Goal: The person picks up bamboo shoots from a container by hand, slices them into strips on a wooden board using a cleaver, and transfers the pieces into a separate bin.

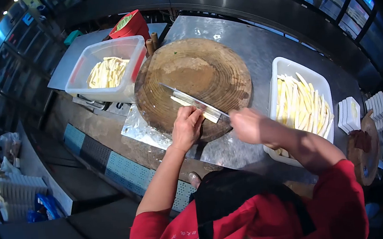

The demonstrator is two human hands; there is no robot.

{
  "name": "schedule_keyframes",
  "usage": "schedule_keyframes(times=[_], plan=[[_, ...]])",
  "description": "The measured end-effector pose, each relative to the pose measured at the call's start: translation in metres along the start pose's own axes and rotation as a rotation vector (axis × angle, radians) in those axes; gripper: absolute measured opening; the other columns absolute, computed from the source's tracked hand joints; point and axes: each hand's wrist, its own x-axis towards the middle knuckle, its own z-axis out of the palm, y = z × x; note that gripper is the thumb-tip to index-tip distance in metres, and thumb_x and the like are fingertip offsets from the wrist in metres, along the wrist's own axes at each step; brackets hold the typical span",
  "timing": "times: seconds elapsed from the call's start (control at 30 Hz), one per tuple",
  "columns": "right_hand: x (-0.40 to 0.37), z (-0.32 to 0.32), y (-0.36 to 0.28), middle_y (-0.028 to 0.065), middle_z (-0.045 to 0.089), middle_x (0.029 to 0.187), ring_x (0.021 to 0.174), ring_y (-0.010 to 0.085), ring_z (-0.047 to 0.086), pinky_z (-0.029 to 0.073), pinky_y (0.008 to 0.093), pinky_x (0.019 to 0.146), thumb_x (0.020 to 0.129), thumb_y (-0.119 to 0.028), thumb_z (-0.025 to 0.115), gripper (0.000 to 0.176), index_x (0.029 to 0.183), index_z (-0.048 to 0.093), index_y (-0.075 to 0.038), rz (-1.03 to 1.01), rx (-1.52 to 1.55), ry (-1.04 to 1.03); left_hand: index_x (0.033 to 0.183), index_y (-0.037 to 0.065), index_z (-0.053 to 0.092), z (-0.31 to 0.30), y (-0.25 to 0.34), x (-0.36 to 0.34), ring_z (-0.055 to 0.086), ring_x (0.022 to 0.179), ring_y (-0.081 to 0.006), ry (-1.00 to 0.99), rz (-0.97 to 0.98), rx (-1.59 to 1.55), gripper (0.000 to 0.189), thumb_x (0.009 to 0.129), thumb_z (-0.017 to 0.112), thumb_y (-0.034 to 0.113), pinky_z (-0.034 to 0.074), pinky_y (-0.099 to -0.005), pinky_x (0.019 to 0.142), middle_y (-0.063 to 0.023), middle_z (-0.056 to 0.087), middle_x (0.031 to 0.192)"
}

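On a round wooden chopping block [185, 68], pale yellow strips [211, 117] lie near the edge closest to me. My left hand [187, 125] presses its bent fingers on these strips. My right hand [248, 125] is closed round the handle of a knife [194, 100], whose blade slants up and left across the block, along the strips. The handle is mostly hidden in my fist. To the right, a white tub [276, 69] holds many long pale stalks [300, 102]. A clear plastic bin [132, 48] at the left holds shorter pale pieces [108, 72].
Behind the clear bin stands a red container [136, 27] with green contents. White trays [349, 114] are stacked at the far right, beside another round wooden board [370, 160] with a dark red cloth [361, 141]. More white containers [20, 191] and blue plastic [45, 207] sit at the lower left.
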Motion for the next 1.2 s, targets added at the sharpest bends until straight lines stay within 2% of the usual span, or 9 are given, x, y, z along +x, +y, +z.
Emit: schedule_keyframes(times=[0.37, 0.6, 0.7, 0.87, 0.9, 1.0, 1.07, 1.17, 1.2], plan=[[-0.066, 0.000, 0.025, 0.0297, 0.061, 0.077, 0.080, 0.0481, 0.061, 0.047, 0.0527, 0.070, 0.090, -0.015, 0.051, 0.021, 0.095, 0.056, 0.005, 0.045, 0.058, 0.020, 0.085, 0.003, 0.065, 0.000, -0.002, -0.007, 0.058, 0.083, -0.0303, 0.008, 0.056, -0.001, 0.016, 0.072, 0.073, 0.001, 0.050, -0.0376, 0.071, -0.0102, 0.059, 0.088], [-0.010, 0.006, 0.011, 0.0269, 0.063, 0.081, 0.080, 0.0469, 0.062, 0.048, 0.0518, 0.071, 0.084, -0.011, 0.050, 0.016, 0.089, 0.056, 0.003, -0.014, 0.061, -0.009, 0.086, 0.002, 0.063, 0.000, -0.004, -0.008, 0.059, 0.084, -0.0312, 0.022, 0.062, -0.033, 0.018, 0.071, 0.072, -0.002, 0.051, -0.0378, 0.072, -0.0115, 0.059, 0.089], [0.000, 0.010, 0.008, 0.0264, 0.063, 0.082, 0.080, 0.0454, 0.062, 0.049, 0.0503, 0.070, 0.081, -0.010, 0.051, 0.015, 0.088, 0.057, 0.003, -0.091, 0.065, 0.143, 0.083, 0.002, 0.063, 0.001, -0.007, -0.011, 0.059, 0.084, -0.0311, 0.014, 0.053, -0.024, 0.016, 0.071, 0.072, 0.000, 0.050, -0.0383, 0.072, -0.0112, 0.060, 0.088], [-0.061, 0.013, 0.029, 0.0255, 0.064, 0.080, 0.079, 0.0427, 0.064, 0.050, 0.0498, 0.070, 0.083, -0.008, 0.050, 0.014, 0.088, 0.058, 0.003, 0.042, 0.043, 0.005, 0.082, 0.004, 0.068, 0.000, -0.004, -0.014, 0.062, 0.080, -0.0283, 0.036, -0.056, 0.014, 0.015, 0.071, 0.078, 0.006, 0.051, -0.0368, 0.069, -0.0104, 0.062, 0.084], [-0.082, 0.022, 0.041, 0.0258, 0.064, 0.081, 0.081, 0.0422, 0.064, 0.049, 0.0504, 0.072, 0.088, -0.012, 0.051, 0.017, 0.090, 0.059, 0.002, 0.000, 0.037, 0.070, 0.082, 0.004, 0.069, 0.003, -0.004, -0.012, 0.062, 0.080, -0.0281, 0.025, -0.060, 0.028, 0.015, 0.071, 0.079, 0.007, 0.051, -0.0368, 0.070, -0.0104, 0.063, 0.084], [-0.132, 0.028, 0.049, 0.0256, 0.063, 0.081, 0.080, 0.0429, 0.063, 0.049, 0.0509, 0.073, 0.091, -0.018, 0.051, 0.021, 0.091, 0.059, 0.001, 0.199, 0.181, 0.063, 0.077, 0.003, 0.066, 0.015, -0.004, 0.004, 0.060, 0.081, -0.0303, -0.059, -0.159, 0.034, 0.015, 0.071, 0.078, 0.009, 0.050, -0.0401, 0.071, -0.0114, 0.062, 0.083], [-0.158, 0.039, 0.057, 0.0243, 0.064, 0.082, 0.080, 0.0433, 0.063, 0.048, 0.0518, 0.073, 0.092, -0.022, 0.053, 0.022, 0.092, 0.059, -0.001, 0.251, 0.232, 0.136, 0.078, 0.002, 0.066, 0.022, -0.008, 0.027, 0.060, 0.081, -0.0327, -0.129, -0.126, 0.097, 0.015, 0.072, 0.077, 0.009, 0.049, -0.0410, 0.073, -0.0132, 0.062, 0.084], [-0.202, 0.056, 0.069, 0.0217, 0.064, 0.082, 0.081, 0.0433, 0.062, 0.049, 0.0480, 0.073, 0.088, -0.027, 0.061, 0.024, 0.088, 0.060, -0.003, 0.449, 0.385, 0.493, 0.081, 0.002, 0.067, 0.042, -0.009, 0.064, 0.059, 0.083, -0.0341, -0.187, -0.089, 0.175, 0.011, 0.074, 0.074, 0.008, 0.048, -0.0415, 0.076, -0.0145, 0.061, 0.084], [-0.219, 0.061, 0.075, 0.0204, 0.063, 0.076, 0.072, 0.0387, 0.063, 0.050, 0.0446, 0.066, 0.087, -0.025, 0.061, 0.022, 0.087, 0.059, -0.003, 0.480, 0.437, 0.608, 0.082, 0.002, 0.067, 0.049, -0.006, 0.076, 0.059, 0.085, -0.0343, -0.195, -0.089, 0.221, 0.010, 0.075, 0.072, 0.008, 0.048, -0.0417, 0.077, -0.0147, 0.061, 0.085]])
